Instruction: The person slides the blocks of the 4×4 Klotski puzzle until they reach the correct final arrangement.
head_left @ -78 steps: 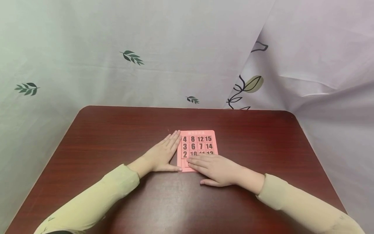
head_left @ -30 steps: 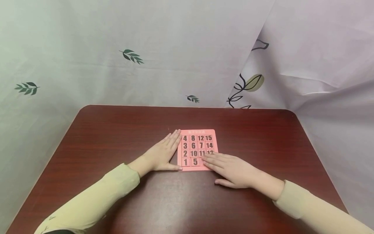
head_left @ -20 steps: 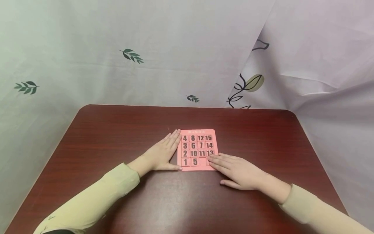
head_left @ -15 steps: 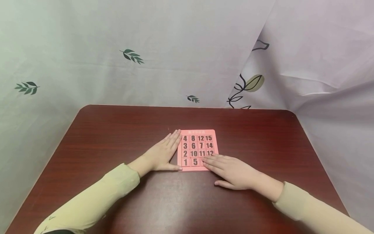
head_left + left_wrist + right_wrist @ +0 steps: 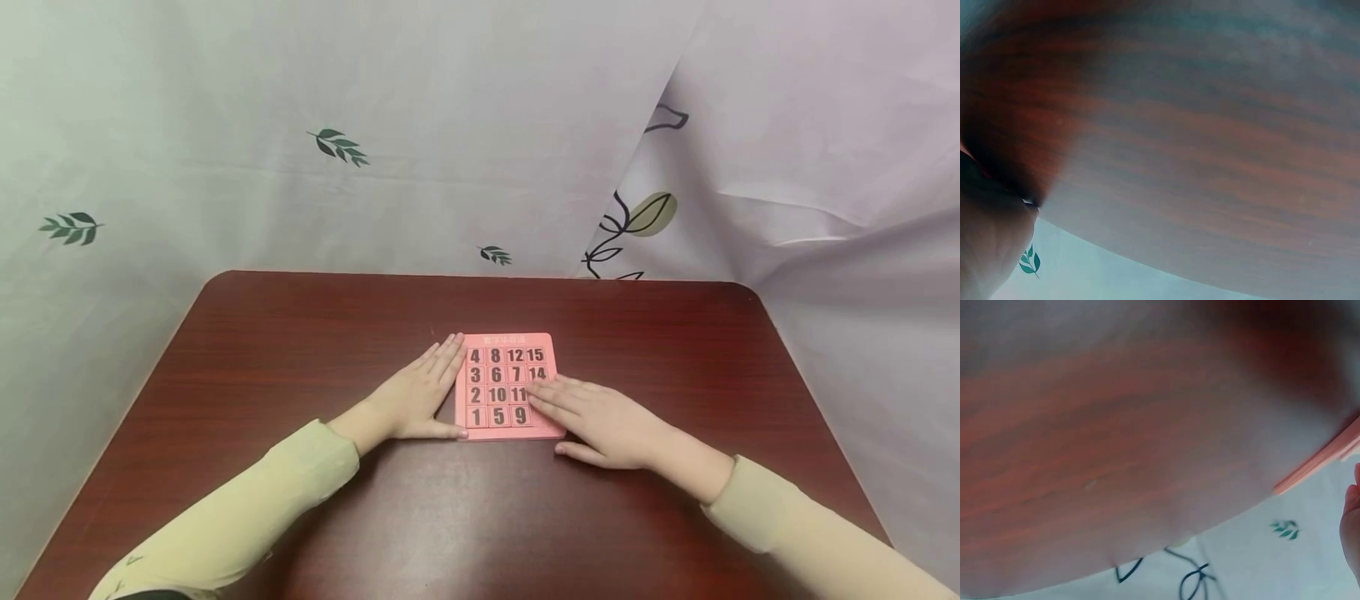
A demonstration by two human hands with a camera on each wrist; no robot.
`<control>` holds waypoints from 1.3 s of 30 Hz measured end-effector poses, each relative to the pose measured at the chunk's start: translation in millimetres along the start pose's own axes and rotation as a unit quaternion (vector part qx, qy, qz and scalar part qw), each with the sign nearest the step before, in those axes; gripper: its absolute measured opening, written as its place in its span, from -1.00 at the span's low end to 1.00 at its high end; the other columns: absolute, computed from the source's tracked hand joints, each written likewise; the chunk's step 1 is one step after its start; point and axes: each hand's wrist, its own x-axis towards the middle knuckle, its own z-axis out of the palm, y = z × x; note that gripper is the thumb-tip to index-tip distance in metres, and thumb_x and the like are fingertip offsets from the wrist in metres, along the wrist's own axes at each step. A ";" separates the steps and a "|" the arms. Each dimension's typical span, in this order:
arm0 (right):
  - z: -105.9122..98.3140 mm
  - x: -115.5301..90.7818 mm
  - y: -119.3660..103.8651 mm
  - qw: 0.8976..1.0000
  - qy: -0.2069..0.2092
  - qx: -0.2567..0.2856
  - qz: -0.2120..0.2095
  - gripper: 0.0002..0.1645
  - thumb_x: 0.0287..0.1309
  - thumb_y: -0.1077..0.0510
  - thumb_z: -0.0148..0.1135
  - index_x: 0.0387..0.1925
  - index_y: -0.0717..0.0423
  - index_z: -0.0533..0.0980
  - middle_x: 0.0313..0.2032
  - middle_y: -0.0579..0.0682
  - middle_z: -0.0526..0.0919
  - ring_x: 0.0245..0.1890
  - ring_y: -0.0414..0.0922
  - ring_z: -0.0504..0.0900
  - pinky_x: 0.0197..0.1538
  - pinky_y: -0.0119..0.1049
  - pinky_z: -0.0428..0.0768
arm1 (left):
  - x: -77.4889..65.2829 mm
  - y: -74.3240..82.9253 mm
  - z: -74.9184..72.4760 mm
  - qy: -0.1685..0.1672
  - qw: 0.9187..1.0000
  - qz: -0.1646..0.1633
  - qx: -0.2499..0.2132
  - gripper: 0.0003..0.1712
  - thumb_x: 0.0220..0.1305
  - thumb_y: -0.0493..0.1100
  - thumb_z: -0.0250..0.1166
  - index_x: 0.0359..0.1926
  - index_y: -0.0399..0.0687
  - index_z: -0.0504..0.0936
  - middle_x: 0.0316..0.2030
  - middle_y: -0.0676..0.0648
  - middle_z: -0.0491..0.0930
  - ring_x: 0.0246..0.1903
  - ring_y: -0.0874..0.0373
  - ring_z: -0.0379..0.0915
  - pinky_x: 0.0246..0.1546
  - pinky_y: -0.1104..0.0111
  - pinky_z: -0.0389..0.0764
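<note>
A pink number sliding puzzle (image 5: 504, 433) lies flat on the table in the head view, its tiles set in rows. Along its left side rests my left hand (image 5: 411, 404), fingers straight at the edge and thumb spread to the near left corner. My right hand (image 5: 603, 421) reaches in from the right with extended fingers on the right column, below the 14. Those fingers hide the tile place beside the 11. The 9 tile (image 5: 521, 416) shows in the bottom row, right of the 5. In the right wrist view the puzzle's edge (image 5: 1316, 465) appears beside the fingers.
The dark red wooden table (image 5: 315, 333) has rounded far corners. Behind it hangs a pale curtain (image 5: 420, 125) printed with leaves, and its folds also close in the right side.
The right hand first moved right along the bottom row, then back left, uncovering the 1, 5 and 9 tiles. Its fingers have since shifted up the right column. The left hand stays put.
</note>
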 end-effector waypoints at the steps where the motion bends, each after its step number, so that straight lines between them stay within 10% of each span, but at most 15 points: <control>1: -0.3 -1.0 2.7 1.000 0.001 0.000 0.006 -0.13 0.38 -0.17 0.34 0.54 0.17 0.38 0.56 0.09 0.41 0.57 0.03 0.41 0.56 0.01 0.46 | 0.0 -0.1 0.3 0.000 1.000 0.000 -0.001 0.51 0.22 0.66 0.18 0.65 -0.46 -0.10 0.68 -0.45 -0.23 0.71 -0.25 -0.24 0.73 0.04 0.00; 24: 9.3 -24.8 -11.2 1.000 0.023 -0.016 -0.005 -0.10 0.32 -0.20 0.39 0.50 0.20 0.41 0.50 0.12 0.49 0.52 0.05 0.47 0.48 0.06 0.55 | -1.0 1.1 -3.4 -0.009 1.000 -0.005 0.001 0.51 0.23 0.67 0.16 0.66 -0.45 -0.13 0.68 -0.45 -0.24 0.71 -0.25 -0.25 0.72 0.03 0.00; 39: 3.5 7.6 23.9 0.999 -0.010 -0.001 0.053 -0.13 0.43 -0.19 0.29 0.55 0.18 0.35 0.57 0.09 0.40 0.58 0.04 0.38 0.59 0.06 0.41 | -0.3 -0.1 0.6 -0.004 1.000 -0.001 -0.005 0.49 0.24 0.66 0.16 0.66 -0.44 -0.12 0.68 -0.44 -0.24 0.71 -0.25 -0.25 0.73 0.04 -0.02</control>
